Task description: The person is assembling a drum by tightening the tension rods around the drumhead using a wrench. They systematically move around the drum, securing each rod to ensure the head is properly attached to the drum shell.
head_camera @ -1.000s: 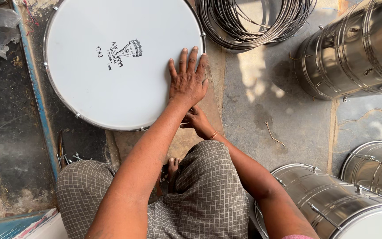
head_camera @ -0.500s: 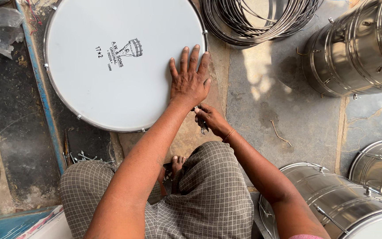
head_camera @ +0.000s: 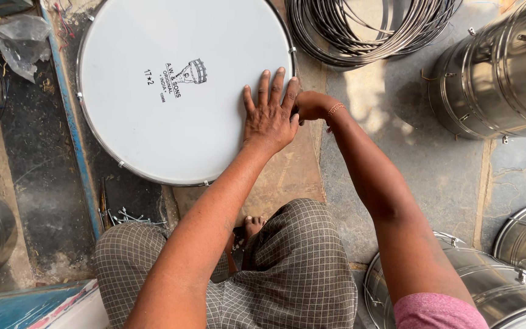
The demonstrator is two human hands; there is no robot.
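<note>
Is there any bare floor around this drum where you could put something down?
Yes: the grey floor between the right forearm, the wire hoops and the steel drum shells lies bare. A dark strip left of the white drum is partly free. Crowded: loose nails near the knee, shells at lower right.

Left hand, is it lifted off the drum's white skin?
No, the left hand lies flat, fingers spread, on the drum skin near its rim.

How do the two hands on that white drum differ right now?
The left hand lies flat, fingers spread, on the white drum head; the right hand is curled at the drum's rim. The right wrist wears a bracelet; the left is bare. Both meet at the drum's right edge.
</note>
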